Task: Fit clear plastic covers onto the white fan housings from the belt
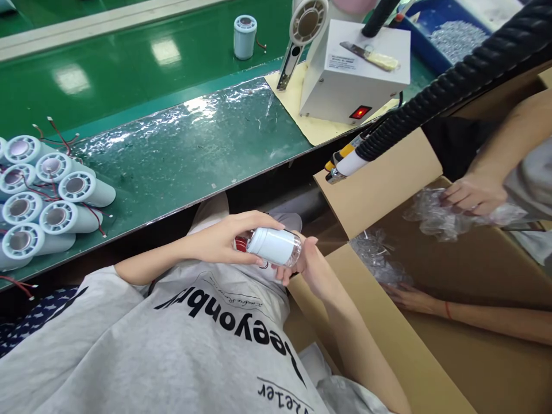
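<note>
Above my lap, a light blue cylinder (272, 246) lies on its side, with a clear plastic cap at its right end and something red at its left end. My left hand (233, 236) wraps round its left part, with the thumb and fingers on opposite sides. At the clear end, my right hand (308, 261) grips it, some fingers partly hidden beneath it. Similar blue cylinders (84, 188) with round grilles and thin red and black wires lie grouped at the left of the green bench (194, 146).
A white box-shaped device (357, 75) with a lit red switch and a knife (371, 56) stands on the bench. A black corrugated hose (431, 92) crosses above an open carton (474, 264). Another person's hands (476, 192) handle clear plastic pieces (444, 215) there. One cylinder (245, 39) stands farther back.
</note>
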`<state>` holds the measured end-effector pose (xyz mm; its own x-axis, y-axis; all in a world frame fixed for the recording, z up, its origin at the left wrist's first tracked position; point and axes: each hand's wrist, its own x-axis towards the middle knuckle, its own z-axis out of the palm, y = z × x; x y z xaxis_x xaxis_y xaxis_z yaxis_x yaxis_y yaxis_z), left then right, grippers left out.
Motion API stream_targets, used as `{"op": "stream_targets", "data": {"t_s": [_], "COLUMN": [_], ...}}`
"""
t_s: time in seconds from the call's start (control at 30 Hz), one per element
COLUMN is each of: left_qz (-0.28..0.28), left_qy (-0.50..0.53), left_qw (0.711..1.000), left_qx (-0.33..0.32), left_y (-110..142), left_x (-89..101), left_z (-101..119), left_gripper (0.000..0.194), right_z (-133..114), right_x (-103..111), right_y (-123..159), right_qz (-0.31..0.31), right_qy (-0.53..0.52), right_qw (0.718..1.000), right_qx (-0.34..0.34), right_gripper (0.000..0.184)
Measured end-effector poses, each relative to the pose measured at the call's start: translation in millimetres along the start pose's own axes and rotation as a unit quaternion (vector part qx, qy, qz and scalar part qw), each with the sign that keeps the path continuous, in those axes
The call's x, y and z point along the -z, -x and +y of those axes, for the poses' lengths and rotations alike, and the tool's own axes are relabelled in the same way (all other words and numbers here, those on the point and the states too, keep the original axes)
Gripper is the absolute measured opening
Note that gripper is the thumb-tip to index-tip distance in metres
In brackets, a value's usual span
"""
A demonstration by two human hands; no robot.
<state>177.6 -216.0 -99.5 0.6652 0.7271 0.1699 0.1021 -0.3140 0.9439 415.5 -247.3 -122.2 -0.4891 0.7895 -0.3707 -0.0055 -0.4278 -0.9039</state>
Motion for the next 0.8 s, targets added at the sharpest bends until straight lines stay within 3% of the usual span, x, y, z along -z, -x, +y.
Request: {"op": "stream_targets", "data": {"t_s": [0.07, 0.1, 0.2, 0.27, 0.3, 0.43, 0.5, 0.67, 0.8], "left_qz": [0.009, 0.013, 0.009, -0.007, -0.017, -0.047, -0.055, -0.065, -0.059], "left_qy": [0.008, 0.02, 0.059, 0.077, 0.082, 0.093, 0.112, 0.221, 0.281], "left_qw": [0.999, 0.998, 0.991, 0.987, 0.987, 0.99, 0.989, 0.962, 0.939], "left_qx": [0.04, 0.061, 0.119, 0.139, 0.138, 0.09, 0.085, 0.149, 0.189], "left_y": [1.2, 1.9, 3.2, 3.5, 3.5, 4.7, 6.1, 10.2, 14.8], "left_x": [-0.4, -0.6, -1.1, -0.9, -0.5, 1.8, 2.5, -0.7, -16.1], "left_z": [3.3, 4.3, 4.3, 2.6, 1.5, -2.2, -3.7, -10.5, -20.7], "left_gripper": [0.06, 0.062, 0.066, 0.069, 0.072, 0.08, 0.077, 0.082, 0.086], "right_z": [4.7, 6.7, 10.2, 10.3, 10.0, 8.4, 8.3, 10.4, 14.8], "right_x": [3.1, 5.0, 10.5, 12.6, 12.8, 8.5, 5.9, 7.8, 4.6], "right_y": [2.9, 3.9, 5.1, 5.8, 6.4, 9.3, 10.5, 12.4, 10.3], "right_qz": [0.059, 0.075, 0.069, 0.055, 0.051, 0.044, 0.043, 0.072, 0.056], "right_qy": [0.088, 0.142, 0.313, 0.372, 0.371, 0.198, 0.104, 0.079, 0.099], "right_qw": [0.985, 0.963, 0.858, 0.813, 0.818, 0.936, 0.967, 0.983, 0.989], "right_qx": [0.139, 0.215, 0.4, 0.444, 0.437, 0.289, 0.228, 0.151, 0.094], "right_gripper": [0.076, 0.073, 0.07, 0.071, 0.07, 0.059, 0.051, 0.045, 0.052]}}
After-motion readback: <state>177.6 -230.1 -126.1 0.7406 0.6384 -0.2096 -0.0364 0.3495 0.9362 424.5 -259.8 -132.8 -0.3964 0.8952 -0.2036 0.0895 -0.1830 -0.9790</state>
